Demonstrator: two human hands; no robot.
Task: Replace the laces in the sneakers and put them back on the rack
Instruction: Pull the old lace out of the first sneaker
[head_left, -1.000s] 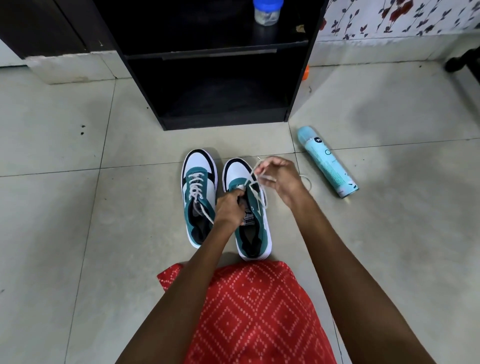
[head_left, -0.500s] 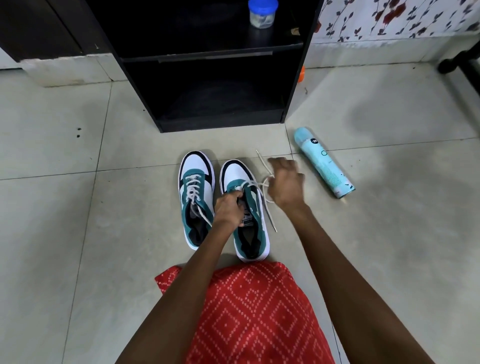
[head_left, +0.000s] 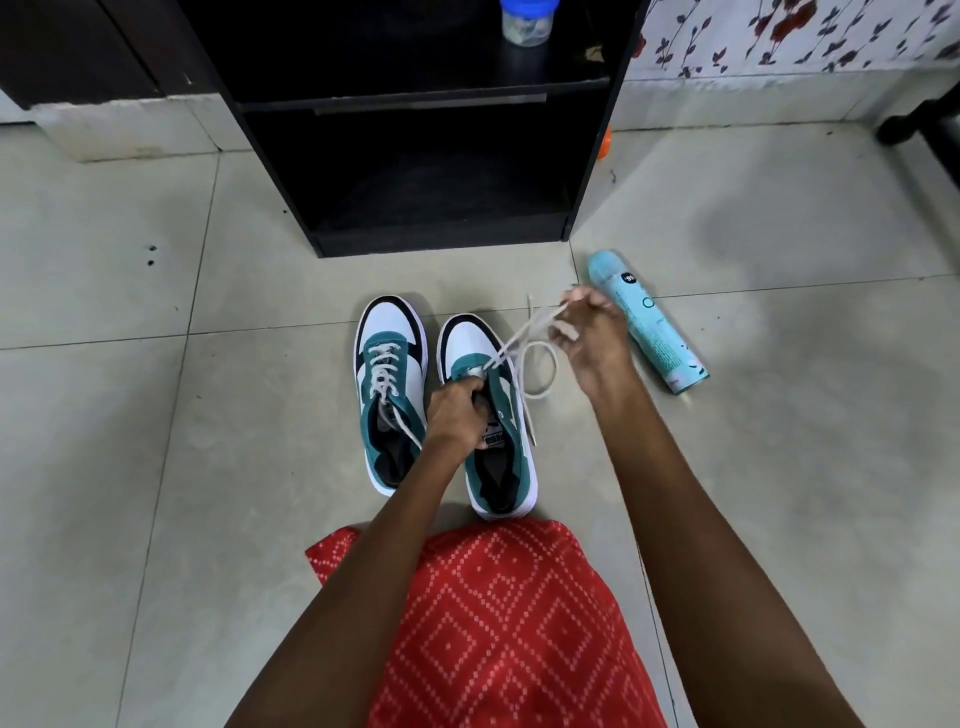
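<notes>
Pinching the white lace (head_left: 521, 339) in our right hand (head_left: 592, 343), we draw it taut while our left hand (head_left: 457, 415) grips the tongue of the right sneaker (head_left: 470, 343), steadying it on the floor (head_left: 156, 467) before the rack (head_left: 431, 98).

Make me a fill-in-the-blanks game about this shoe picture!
The left hand holds the sneaker on the ____.
The right hand pinches a lace coloured ____.
The jar on the rack has a ____ lid.
Missing words: right, white, blue.
</notes>
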